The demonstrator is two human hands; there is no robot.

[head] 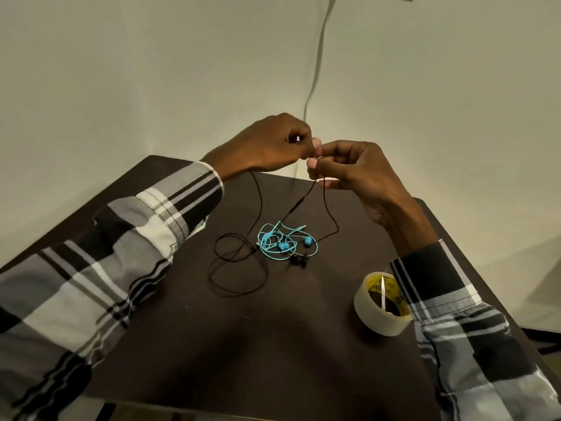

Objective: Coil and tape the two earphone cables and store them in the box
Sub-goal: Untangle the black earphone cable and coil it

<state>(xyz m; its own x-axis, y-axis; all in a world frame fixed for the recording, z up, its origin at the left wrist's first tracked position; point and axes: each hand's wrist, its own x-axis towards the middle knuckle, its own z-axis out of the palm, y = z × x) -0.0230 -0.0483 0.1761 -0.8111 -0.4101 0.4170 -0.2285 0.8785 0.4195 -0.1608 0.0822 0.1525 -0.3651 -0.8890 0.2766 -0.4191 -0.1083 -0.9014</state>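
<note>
Above the far side of the dark table, my left hand and my right hand meet fingertip to fingertip. Both pinch the black earphone cable. Its strands hang down from my hands; loose loops and the black earbuds rest on the table. A tangled light-blue earphone cable lies in the middle of the table, overlapping the black one. A roll of clear tape with a yellow core sits at the right, beside my right sleeve. No box is in view.
The table's far edge stands close to a pale wall. A white cord hangs down the wall behind my hands. My checked sleeves cover the table's left and right sides.
</note>
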